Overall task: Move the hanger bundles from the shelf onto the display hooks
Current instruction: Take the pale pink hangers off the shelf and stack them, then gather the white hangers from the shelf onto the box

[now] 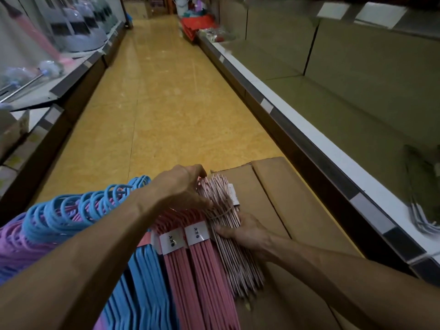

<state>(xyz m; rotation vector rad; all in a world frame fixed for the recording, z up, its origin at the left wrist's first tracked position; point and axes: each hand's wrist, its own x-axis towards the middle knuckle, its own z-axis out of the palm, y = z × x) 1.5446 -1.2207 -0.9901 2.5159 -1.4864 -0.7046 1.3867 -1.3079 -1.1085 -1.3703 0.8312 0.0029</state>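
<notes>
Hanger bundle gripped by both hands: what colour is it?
Pale pink, tied with string: the thin-wire hanger bundle lying on the brown cardboard box, head view.

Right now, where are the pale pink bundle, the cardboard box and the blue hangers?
Pale pink bundle [220, 198]: head view, on the wires above the tie.
Cardboard box [273, 186]: head view, on its bare top flap.
Blue hangers [71, 210]: head view, on the row of hooks.
</notes>
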